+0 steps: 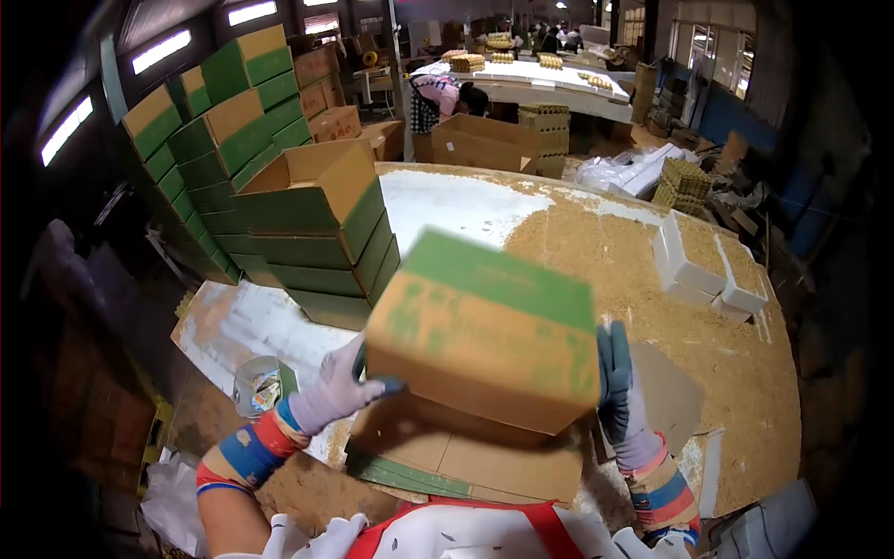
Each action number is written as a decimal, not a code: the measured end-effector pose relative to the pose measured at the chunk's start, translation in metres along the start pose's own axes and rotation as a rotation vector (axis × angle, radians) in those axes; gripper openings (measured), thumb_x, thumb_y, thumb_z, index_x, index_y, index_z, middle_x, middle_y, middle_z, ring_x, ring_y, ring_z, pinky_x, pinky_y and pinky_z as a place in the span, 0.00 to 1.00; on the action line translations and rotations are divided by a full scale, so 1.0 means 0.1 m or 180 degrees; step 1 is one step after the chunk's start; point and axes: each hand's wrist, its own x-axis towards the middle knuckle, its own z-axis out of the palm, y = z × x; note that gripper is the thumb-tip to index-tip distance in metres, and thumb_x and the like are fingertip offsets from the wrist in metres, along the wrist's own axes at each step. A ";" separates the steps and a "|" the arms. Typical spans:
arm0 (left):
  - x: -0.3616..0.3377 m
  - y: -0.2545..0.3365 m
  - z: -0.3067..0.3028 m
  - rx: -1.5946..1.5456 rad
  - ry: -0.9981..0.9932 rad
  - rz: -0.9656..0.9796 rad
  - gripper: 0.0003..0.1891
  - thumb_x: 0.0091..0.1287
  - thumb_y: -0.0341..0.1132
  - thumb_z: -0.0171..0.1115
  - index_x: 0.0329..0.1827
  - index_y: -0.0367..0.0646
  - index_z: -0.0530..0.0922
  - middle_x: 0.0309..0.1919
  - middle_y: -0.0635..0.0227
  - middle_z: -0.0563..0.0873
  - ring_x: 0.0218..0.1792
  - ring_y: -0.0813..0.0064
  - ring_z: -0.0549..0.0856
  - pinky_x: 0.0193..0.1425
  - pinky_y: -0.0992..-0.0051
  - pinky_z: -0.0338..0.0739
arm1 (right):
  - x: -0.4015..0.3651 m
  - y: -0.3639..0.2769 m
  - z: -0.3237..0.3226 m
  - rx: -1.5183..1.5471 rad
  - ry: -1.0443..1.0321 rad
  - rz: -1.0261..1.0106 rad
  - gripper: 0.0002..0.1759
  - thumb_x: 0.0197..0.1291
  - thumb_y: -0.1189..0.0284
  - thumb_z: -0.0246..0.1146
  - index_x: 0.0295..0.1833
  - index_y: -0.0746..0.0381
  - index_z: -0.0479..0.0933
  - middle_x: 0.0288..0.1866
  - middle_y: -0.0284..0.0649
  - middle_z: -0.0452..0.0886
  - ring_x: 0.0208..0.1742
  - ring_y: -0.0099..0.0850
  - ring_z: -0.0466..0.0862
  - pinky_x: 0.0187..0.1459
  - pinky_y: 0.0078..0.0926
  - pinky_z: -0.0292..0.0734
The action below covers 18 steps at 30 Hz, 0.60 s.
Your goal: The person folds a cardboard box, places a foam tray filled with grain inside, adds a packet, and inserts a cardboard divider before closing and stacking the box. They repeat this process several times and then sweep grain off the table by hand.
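A brown and green cardboard box (480,340) is held tilted above the work table, between my two gloved hands. At its left lower corner is my left hand (343,387), its thumb stretched along the bottom edge. My right hand (622,396) lies upright against the right side, fingers straight and pointing up. Beneath the box, flattened cardboard (503,466) with a green edge lies near my body. To the left stands a stack of green and brown boxes (321,238), the top one open.
More stacked boxes (223,121) stand at the back left. A small bucket (256,387) sits at the left edge. White foam blocks (694,256) lie on the right of the table (577,233). Beyond, a person (445,98) bends near a large open carton (484,144).
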 end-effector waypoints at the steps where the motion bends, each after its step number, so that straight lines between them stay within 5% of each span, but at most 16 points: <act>1: -0.17 -0.29 0.20 0.0435 0.0129 0.0428 0.27 0.58 0.37 0.65 0.60 0.36 0.72 0.48 0.50 0.82 0.51 0.53 0.82 0.56 0.66 0.76 | 0.04 -0.08 0.01 -0.0969 -0.0554 -0.0078 0.59 0.52 0.57 0.72 0.78 0.62 0.39 0.72 0.50 0.62 0.72 0.37 0.62 0.71 0.36 0.59; 2: -0.43 -0.46 0.33 -0.0067 -0.0135 0.0338 0.25 0.56 0.32 0.65 0.58 0.36 0.73 0.50 0.49 0.81 0.53 0.51 0.80 0.58 0.66 0.75 | 0.00 0.10 -0.18 -0.1806 -0.0905 0.0148 0.57 0.49 0.57 0.73 0.76 0.65 0.44 0.71 0.54 0.62 0.73 0.43 0.62 0.71 0.38 0.57; 3: -0.86 -0.96 0.59 0.0600 -0.0542 -0.0669 0.24 0.54 0.30 0.65 0.56 0.35 0.75 0.49 0.48 0.81 0.53 0.51 0.80 0.59 0.65 0.73 | -0.03 0.28 -0.37 -0.2650 -0.1333 0.0281 0.56 0.47 0.57 0.73 0.74 0.69 0.50 0.71 0.57 0.62 0.73 0.48 0.61 0.72 0.40 0.55; 4: -1.08 -1.17 0.73 0.0515 -0.0702 -0.0838 0.22 0.60 0.32 0.59 0.58 0.35 0.75 0.52 0.50 0.80 0.55 0.56 0.79 0.61 0.65 0.72 | -0.06 0.58 -0.61 -0.3779 -0.1679 -0.0191 0.53 0.46 0.57 0.73 0.72 0.71 0.54 0.70 0.59 0.63 0.72 0.51 0.62 0.72 0.42 0.56; 5: -1.17 -1.30 0.79 0.0102 -0.0536 -0.1009 0.20 0.65 0.34 0.54 0.59 0.35 0.74 0.54 0.52 0.79 0.57 0.60 0.78 0.63 0.65 0.71 | -0.13 0.52 -0.56 -0.3745 -0.1810 -0.0534 0.50 0.46 0.57 0.73 0.69 0.74 0.59 0.69 0.61 0.63 0.70 0.56 0.63 0.71 0.44 0.56; 6: -1.12 -1.41 0.76 -0.1213 -0.0156 -0.1351 0.19 0.70 0.36 0.48 0.61 0.36 0.74 0.57 0.55 0.79 0.59 0.64 0.77 0.66 0.65 0.70 | -0.11 0.38 -0.48 -0.3945 -0.1849 -0.0344 0.49 0.49 0.57 0.72 0.69 0.74 0.59 0.69 0.60 0.64 0.68 0.55 0.66 0.70 0.42 0.59; 7: -0.96 -1.43 0.63 -0.4127 0.0324 -0.1789 0.20 0.76 0.38 0.43 0.62 0.36 0.73 0.60 0.57 0.78 0.61 0.68 0.77 0.68 0.65 0.69 | -0.03 0.30 -0.55 -0.3853 -0.2193 -0.0195 0.48 0.49 0.59 0.72 0.70 0.71 0.59 0.69 0.58 0.65 0.67 0.51 0.68 0.69 0.40 0.61; 8: -0.72 -1.12 0.48 -0.3660 0.0427 -0.1789 0.21 0.75 0.38 0.43 0.66 0.36 0.68 0.64 0.58 0.73 0.62 0.68 0.75 0.67 0.66 0.70 | 0.08 0.24 -0.60 -0.3706 -0.2558 -0.0039 0.47 0.50 0.60 0.72 0.71 0.69 0.59 0.69 0.57 0.65 0.67 0.47 0.70 0.68 0.38 0.62; 9: -0.48 -0.81 0.33 -0.3185 0.0522 -0.1812 0.24 0.74 0.38 0.44 0.71 0.36 0.62 0.67 0.59 0.69 0.63 0.69 0.74 0.67 0.67 0.70 | 0.36 0.04 -0.54 -0.2839 -0.3183 0.1506 0.44 0.51 0.62 0.71 0.72 0.61 0.60 0.69 0.52 0.67 0.64 0.39 0.74 0.66 0.33 0.66; 10: -0.42 -0.86 0.32 -0.2273 0.0390 -0.1690 0.28 0.69 0.33 0.46 0.73 0.37 0.58 0.69 0.59 0.67 0.66 0.69 0.70 0.69 0.70 0.67 | 0.58 0.07 -0.75 -0.2217 -0.3262 0.2145 0.41 0.52 0.65 0.70 0.72 0.57 0.63 0.68 0.47 0.70 0.61 0.35 0.76 0.64 0.32 0.69; 11: -0.37 -0.90 0.32 -0.1348 0.0294 -0.1588 0.33 0.64 0.28 0.48 0.75 0.38 0.55 0.71 0.60 0.64 0.69 0.70 0.67 0.70 0.73 0.64 | 0.91 0.24 -1.01 -0.2170 -0.3277 0.0878 0.38 0.53 0.63 0.69 0.70 0.59 0.65 0.66 0.46 0.71 0.61 0.36 0.76 0.65 0.34 0.69; 12: 0.05 -0.34 0.34 -0.1847 0.0674 -0.2135 0.36 0.60 0.24 0.49 0.76 0.39 0.54 0.72 0.60 0.63 0.71 0.70 0.64 0.71 0.74 0.62 | 1.26 0.30 -1.12 -0.3166 -0.2292 0.0405 0.35 0.55 0.61 0.66 0.67 0.60 0.68 0.66 0.47 0.72 0.64 0.39 0.73 0.66 0.35 0.67; 13: 0.07 -0.43 0.32 -0.1950 0.0556 -0.2320 0.39 0.56 0.24 0.50 0.76 0.39 0.53 0.73 0.61 0.62 0.72 0.70 0.62 0.72 0.74 0.58 | 1.61 0.43 -1.34 -0.4326 -0.1595 -0.0514 0.37 0.58 0.52 0.61 0.70 0.59 0.65 0.70 0.52 0.66 0.70 0.47 0.66 0.70 0.41 0.58; 15: 0.03 -0.51 0.32 -0.1912 0.0466 -0.2374 0.40 0.54 0.24 0.51 0.76 0.38 0.54 0.73 0.60 0.62 0.72 0.70 0.61 0.74 0.73 0.54 | 2.26 0.95 -1.82 -0.6382 -0.1123 -0.1132 0.40 0.61 0.46 0.55 0.73 0.58 0.60 0.73 0.57 0.59 0.72 0.54 0.59 0.71 0.51 0.48; 18: -0.07 -0.60 0.31 -0.1632 0.0421 -0.2516 0.41 0.52 0.24 0.53 0.75 0.37 0.55 0.72 0.60 0.63 0.72 0.70 0.61 0.75 0.72 0.51 | 3.05 1.63 -2.02 -0.6271 -0.0550 -0.0677 0.44 0.61 0.40 0.50 0.75 0.55 0.55 0.74 0.61 0.54 0.74 0.57 0.53 0.71 0.58 0.40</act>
